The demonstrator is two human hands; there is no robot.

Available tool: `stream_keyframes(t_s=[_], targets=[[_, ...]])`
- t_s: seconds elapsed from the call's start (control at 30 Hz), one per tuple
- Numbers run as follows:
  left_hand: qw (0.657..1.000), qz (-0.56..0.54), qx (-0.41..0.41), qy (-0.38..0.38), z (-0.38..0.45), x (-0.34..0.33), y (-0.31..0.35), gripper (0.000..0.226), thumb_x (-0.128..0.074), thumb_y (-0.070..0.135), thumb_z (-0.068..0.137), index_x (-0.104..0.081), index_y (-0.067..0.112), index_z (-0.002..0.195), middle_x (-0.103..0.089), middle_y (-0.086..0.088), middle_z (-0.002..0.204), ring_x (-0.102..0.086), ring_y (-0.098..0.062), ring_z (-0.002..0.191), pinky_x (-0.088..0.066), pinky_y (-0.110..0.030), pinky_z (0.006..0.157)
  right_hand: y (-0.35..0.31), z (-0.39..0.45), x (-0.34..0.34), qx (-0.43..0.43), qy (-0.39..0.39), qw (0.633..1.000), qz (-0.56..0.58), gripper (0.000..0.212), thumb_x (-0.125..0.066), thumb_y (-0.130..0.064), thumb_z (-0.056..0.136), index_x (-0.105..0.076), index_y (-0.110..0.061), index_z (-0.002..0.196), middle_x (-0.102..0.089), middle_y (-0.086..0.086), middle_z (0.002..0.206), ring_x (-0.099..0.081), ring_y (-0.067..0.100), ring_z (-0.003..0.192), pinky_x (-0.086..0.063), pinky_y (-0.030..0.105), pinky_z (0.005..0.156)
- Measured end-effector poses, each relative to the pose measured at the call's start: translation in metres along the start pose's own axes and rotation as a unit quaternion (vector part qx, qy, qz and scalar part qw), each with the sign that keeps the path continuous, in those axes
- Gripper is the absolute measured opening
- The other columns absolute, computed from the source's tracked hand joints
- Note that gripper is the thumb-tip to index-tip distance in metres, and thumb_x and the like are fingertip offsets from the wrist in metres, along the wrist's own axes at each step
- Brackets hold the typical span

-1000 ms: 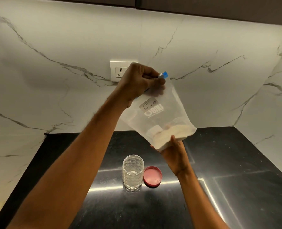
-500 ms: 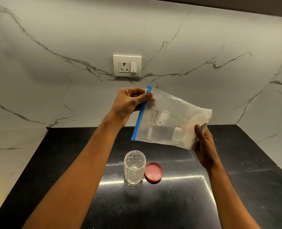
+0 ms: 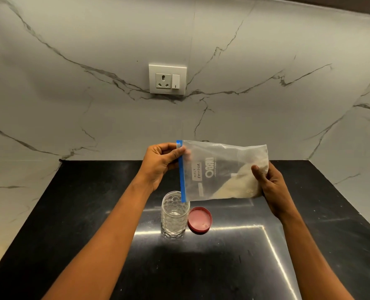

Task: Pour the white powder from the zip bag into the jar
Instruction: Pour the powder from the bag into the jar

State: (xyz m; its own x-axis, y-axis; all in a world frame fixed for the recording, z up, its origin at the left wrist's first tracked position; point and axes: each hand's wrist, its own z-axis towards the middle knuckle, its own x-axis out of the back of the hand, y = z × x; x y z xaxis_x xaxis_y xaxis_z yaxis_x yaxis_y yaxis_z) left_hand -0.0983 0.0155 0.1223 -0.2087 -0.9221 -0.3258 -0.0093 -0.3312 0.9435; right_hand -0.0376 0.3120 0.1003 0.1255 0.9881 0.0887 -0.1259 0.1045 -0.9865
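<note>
Zip bag (image 3: 218, 169) held sideways in the air above the black counter (image 3: 93, 213), blue zip strip (image 3: 181, 172) pointing down at the open glass jar (image 3: 175, 214), white powder (image 3: 242, 182) bunched at the far end. Left hand (image 3: 160, 165) pinching the zip corner, right hand (image 3: 270, 187) curled round the powder end. Red lid (image 3: 200, 220) lying just beside the jar.

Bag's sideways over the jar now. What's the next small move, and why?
Probably raise the right hand so the powder, heaped at that end of the zip bag, slides toward the blue zip, whose lower corner sits over the jar.
</note>
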Motion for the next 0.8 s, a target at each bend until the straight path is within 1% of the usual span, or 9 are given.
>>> stream_keyframes(t_s=[0.1, 0.3, 0.37, 0.43, 0.5, 0.57, 0.63, 0.7, 0.8], targets=[[1.000, -0.021, 0.003, 0.009, -0.004, 0.007, -0.007, 0.026, -0.071, 0.016, 0.078, -0.071, 0.004, 0.101, -0.077, -0.010, 0.098, -0.074, -0.025, 0.096, -0.063, -0.034, 0.078, -0.005, 0.000, -0.005, 0.007, 0.003, 1.000, -0.029, 0.070, -0.066, -0.080, 0.058, -0.061, -0.032, 0.109, -0.067, -0.002, 0.107, -0.065, 0.019, 0.097, -0.058, 0.035, 0.076], [0.999, -0.039, 0.004, 0.028, -0.010, 0.020, -0.015, 0.025, -0.070, 0.016, 0.078, -0.071, 0.004, 0.100, -0.076, -0.010, 0.099, -0.073, -0.026, 0.097, -0.062, -0.039, 0.083, -0.009, 0.004, -0.014, 0.036, -0.008, 0.998, -0.046, 0.068, -0.066, -0.077, 0.059, -0.062, -0.027, 0.105, -0.069, -0.006, 0.100, -0.068, 0.009, 0.091, -0.058, 0.023, 0.069], [0.998, -0.044, 0.004, 0.035, -0.012, 0.023, -0.018, 0.025, -0.071, 0.017, 0.078, -0.071, 0.004, 0.100, -0.076, -0.011, 0.100, -0.073, -0.028, 0.099, -0.062, -0.040, 0.084, -0.012, 0.004, -0.016, 0.047, -0.011, 0.998, -0.051, 0.060, -0.066, -0.071, 0.066, -0.062, -0.025, 0.105, -0.069, -0.005, 0.100, -0.068, 0.010, 0.091, -0.057, 0.021, 0.069], [0.998, -0.047, 0.004, 0.042, -0.014, 0.027, -0.020, 0.025, -0.070, 0.017, 0.078, -0.071, 0.005, 0.100, -0.076, -0.012, 0.101, -0.073, -0.028, 0.099, -0.062, -0.040, 0.084, -0.013, 0.006, -0.018, 0.053, -0.014, 0.997, -0.052, 0.037, -0.063, -0.052, 0.080, -0.062, -0.023, 0.104, -0.070, -0.007, 0.096, -0.068, 0.014, 0.092, -0.057, 0.021, 0.069], [0.998, -0.048, 0.003, 0.045, -0.015, 0.030, -0.023, 0.023, -0.070, 0.016, 0.079, -0.072, 0.005, 0.100, -0.076, -0.012, 0.101, -0.073, -0.029, 0.099, -0.062, -0.040, 0.083, -0.014, 0.007, -0.020, 0.060, -0.018, 0.996, -0.061, 0.021, -0.058, -0.033, 0.086, -0.062, -0.023, 0.103, -0.071, -0.013, 0.091, -0.068, 0.011, 0.091, -0.056, 0.020, 0.069], [0.997, -0.055, 0.003, 0.048, -0.017, 0.033, -0.024, 0.023, -0.070, 0.016, 0.080, -0.072, 0.005, 0.100, -0.076, -0.013, 0.102, -0.073, -0.029, 0.100, -0.062, -0.040, 0.082, -0.016, 0.008, -0.023, 0.074, -0.022, 0.994, -0.076, 0.016, -0.056, -0.028, 0.087, -0.062, -0.024, 0.101, -0.071, -0.017, 0.089, -0.067, 0.005, 0.089, -0.056, 0.018, 0.069], [0.996, -0.068, 0.004, 0.053, -0.018, 0.036, -0.025, 0.023, -0.069, 0.015, 0.080, -0.071, 0.005, 0.100, -0.075, -0.013, 0.102, -0.073, -0.028, 0.099, -0.063, -0.038, 0.081, -0.020, 0.008, -0.027, 0.096, -0.022, 0.991, -0.085, 0.014, -0.056, -0.021, 0.090, -0.063, -0.021, 0.102, -0.070, -0.010, 0.089, -0.067, 0.003, 0.087, -0.055, 0.016, 0.068], [0.995, -0.081, 0.004, 0.059, -0.019, 0.038, -0.026, 0.023, -0.069, 0.016, 0.078, -0.071, 0.004, 0.099, -0.076, -0.011, 0.100, -0.074, -0.026, 0.096, -0.063, -0.036, 0.079, -0.024, 0.009, -0.030, 0.122, -0.020, 0.987, -0.099, 0.015, -0.055, -0.013, 0.093, -0.064, -0.012, 0.106, -0.068, -0.006, 0.093, -0.067, 0.003, 0.085, -0.054, 0.016, 0.066], [0.992, -0.099, 0.005, 0.074, -0.021, 0.041, -0.030, 0.024, -0.068, 0.016, 0.077, -0.070, 0.005, 0.098, -0.077, -0.008, 0.095, -0.074, -0.023, 0.091, -0.063, -0.034, 0.076, -0.028, 0.011, -0.037, 0.142, -0.026, 0.980, -0.133, 0.018, -0.056, -0.016, 0.093, -0.065, -0.004, 0.104, -0.068, -0.002, 0.092, -0.066, 0.003, 0.083, -0.055, 0.018, 0.067]])
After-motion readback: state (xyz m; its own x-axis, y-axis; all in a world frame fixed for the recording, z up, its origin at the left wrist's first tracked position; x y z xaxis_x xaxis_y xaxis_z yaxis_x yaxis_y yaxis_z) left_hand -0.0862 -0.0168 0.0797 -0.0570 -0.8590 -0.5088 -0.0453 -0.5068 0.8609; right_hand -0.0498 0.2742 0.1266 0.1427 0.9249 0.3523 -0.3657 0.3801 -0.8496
